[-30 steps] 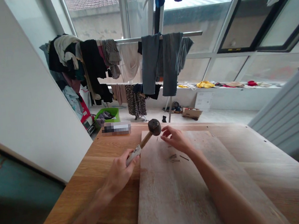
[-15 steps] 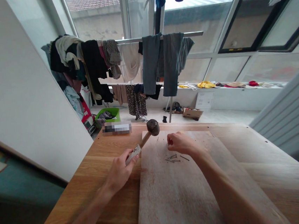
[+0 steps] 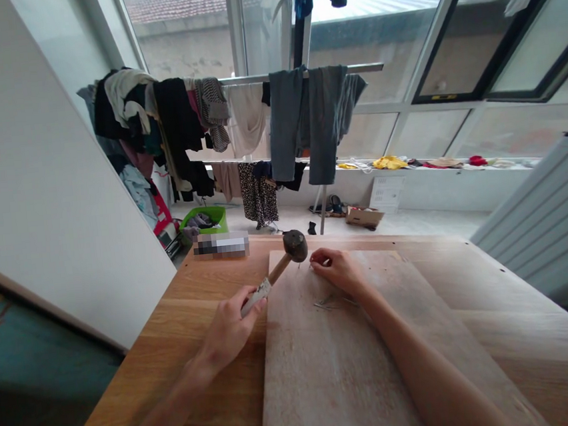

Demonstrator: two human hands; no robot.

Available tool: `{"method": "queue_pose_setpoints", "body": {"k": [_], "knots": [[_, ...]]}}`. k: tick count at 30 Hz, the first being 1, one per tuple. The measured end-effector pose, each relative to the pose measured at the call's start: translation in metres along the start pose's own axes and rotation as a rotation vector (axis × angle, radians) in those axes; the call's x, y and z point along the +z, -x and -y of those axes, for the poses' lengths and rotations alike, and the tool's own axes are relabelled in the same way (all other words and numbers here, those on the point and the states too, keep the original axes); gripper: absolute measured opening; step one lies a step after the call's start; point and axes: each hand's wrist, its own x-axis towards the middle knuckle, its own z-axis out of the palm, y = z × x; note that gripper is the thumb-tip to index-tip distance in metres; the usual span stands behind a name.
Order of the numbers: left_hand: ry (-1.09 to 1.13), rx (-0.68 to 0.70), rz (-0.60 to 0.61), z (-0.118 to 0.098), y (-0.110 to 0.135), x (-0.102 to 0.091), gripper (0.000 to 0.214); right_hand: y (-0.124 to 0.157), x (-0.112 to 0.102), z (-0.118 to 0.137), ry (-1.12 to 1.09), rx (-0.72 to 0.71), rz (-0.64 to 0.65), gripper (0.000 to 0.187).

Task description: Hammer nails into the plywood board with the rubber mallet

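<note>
My left hand is wrapped round the pale, worn grip of a mallet. The mallet's dark rounded head is raised over the far left part of a wooden board. Just right of that head, my right hand pinches a small nail between thumb and forefinger, low against the board. A thin upright nail stands in the board to its left. Several loose nails lie nearer to me, partly covered by my right wrist.
Under the board is a wooden table. A blurred-out item sits at its far left edge. Beyond stand a rack with hanging clothes, a green basket and a cardboard box. A white panel rises at left.
My right hand has shifted slightly left and lowered, its fingertips now at the board near the upright nail. The mallet head has moved a little to the right.
</note>
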Motion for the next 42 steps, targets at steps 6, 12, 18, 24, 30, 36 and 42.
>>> {"method": "queue_pose_setpoints", "body": {"k": [6, 12, 18, 24, 30, 36, 42], "knots": [[-0.021, 0.013, 0.023, -0.008, -0.003, -0.001, 0.037, 0.002, 0.003, -0.001, 0.019, -0.034, -0.005, 0.01], [-0.056, 0.006, 0.048, -0.017, -0.008, 0.0, 0.04, 0.002, 0.002, 0.001, 0.056, -0.059, 0.004, 0.007], [-0.095, 0.033, 0.072, -0.027, -0.014, 0.0, 0.037, 0.002, 0.003, 0.0, 0.084, -0.048, -0.005, 0.007], [-0.137, 0.017, 0.06, -0.027, -0.018, 0.005, 0.035, 0.002, -0.001, 0.0, 0.085, -0.034, 0.026, 0.005], [-0.152, 0.047, 0.045, -0.027, -0.018, 0.002, 0.038, -0.001, -0.012, -0.011, 0.045, 0.014, 0.057, 0.023], [-0.21, 0.032, 0.069, -0.028, -0.018, 0.002, 0.035, -0.004, -0.028, -0.011, 0.087, 0.04, 0.118, 0.013], [-0.216, 0.038, 0.059, -0.028, -0.019, 0.0, 0.033, 0.015, -0.049, 0.025, 0.219, -0.125, 0.427, 0.017]]}}
